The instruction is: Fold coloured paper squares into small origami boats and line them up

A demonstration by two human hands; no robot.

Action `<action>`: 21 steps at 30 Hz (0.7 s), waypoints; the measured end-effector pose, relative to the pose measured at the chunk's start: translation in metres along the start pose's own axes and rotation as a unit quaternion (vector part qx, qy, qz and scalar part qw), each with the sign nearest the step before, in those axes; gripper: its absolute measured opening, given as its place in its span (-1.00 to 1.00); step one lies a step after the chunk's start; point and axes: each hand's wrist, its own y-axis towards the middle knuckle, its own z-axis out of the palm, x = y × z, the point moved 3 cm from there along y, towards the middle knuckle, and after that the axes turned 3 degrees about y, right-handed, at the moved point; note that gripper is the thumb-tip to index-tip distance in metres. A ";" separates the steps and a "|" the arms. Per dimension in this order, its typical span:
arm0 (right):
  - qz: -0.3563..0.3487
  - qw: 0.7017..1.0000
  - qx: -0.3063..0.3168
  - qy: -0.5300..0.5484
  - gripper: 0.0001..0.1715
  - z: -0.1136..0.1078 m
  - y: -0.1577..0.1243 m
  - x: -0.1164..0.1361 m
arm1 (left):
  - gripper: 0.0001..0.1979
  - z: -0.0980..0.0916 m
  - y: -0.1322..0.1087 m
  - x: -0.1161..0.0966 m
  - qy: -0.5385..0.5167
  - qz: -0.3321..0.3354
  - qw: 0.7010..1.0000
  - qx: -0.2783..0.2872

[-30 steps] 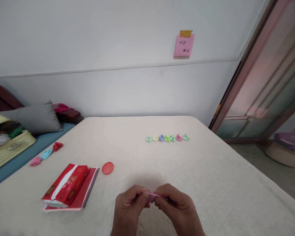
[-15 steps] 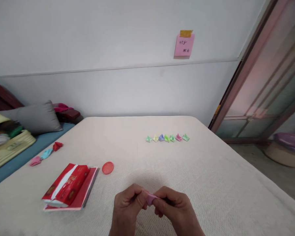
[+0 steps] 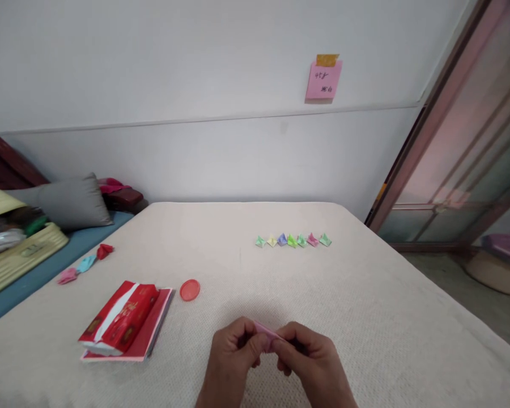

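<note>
A small folded piece of pink paper [image 3: 267,330] is pinched between both my hands, just above the cloth-covered table [image 3: 221,260]. My left hand [image 3: 236,348] grips its left end between thumb and fingers. My right hand [image 3: 308,351] is closed on the right end, thumb in front. Much of the paper is hidden by the fingers. Beyond the hands, a row of several small folded paper shapes [image 3: 292,241] in green, yellow, blue and pink stands on the table.
A red tissue pack [image 3: 121,317] lies on a stack of coloured paper [image 3: 155,326] at left. Beside it is a round red lid [image 3: 190,290]. Pink, blue and red folded papers [image 3: 86,263] lie near the left edge. A pink note [image 3: 323,80] is taped to the wall.
The view has shifted slightly, so things appear a little further right. My thumbs have moved over the pink paper, and its upper edge now shows above them.
</note>
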 end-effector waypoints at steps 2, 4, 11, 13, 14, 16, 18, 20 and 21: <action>-0.010 1.000 0.017 -0.005 -0.73 0.002 -0.001 0.002 | -0.82 -0.001 -0.001 -0.001 0.003 0.008 1.000 -0.005; -0.024 0.999 0.031 -0.007 -0.73 0.004 -0.002 0.004 | -0.82 -0.002 -0.002 0.000 0.005 0.010 1.000 -0.004; -0.046 0.998 0.019 -0.043 -0.68 0.004 -0.004 0.006 | -0.80 0.008 -0.001 0.008 -0.036 0.019 0.999 0.018; -0.039 0.998 0.026 -0.039 -0.67 0.005 -0.003 0.004 | -0.77 0.007 -0.003 0.007 -0.038 0.016 0.999 0.005; -0.028 0.999 0.028 -0.032 -0.67 0.005 -0.003 0.002 | -0.74 0.006 -0.004 0.007 -0.029 0.014 0.999 -0.005; 0.003 0.999 0.026 -0.020 -0.67 0.005 -0.002 -0.002 | -0.69 0.001 -0.005 0.004 -0.009 0.012 1.000 -0.025; 0.018 0.999 0.021 -0.016 -0.66 0.003 -0.001 -0.005 | -0.65 -0.003 -0.005 0.001 0.007 0.007 0.999 -0.039; 0.002 1.000 0.013 -0.023 -0.62 0.002 -0.001 -0.006 | -0.64 -0.006 -0.004 -0.001 0.013 0.000 0.999 -0.047; -0.009 1.000 0.007 -0.026 -0.61 0.001 -0.001 -0.005 | -0.64 -0.006 -0.004 -0.001 0.012 -0.003 0.999 -0.045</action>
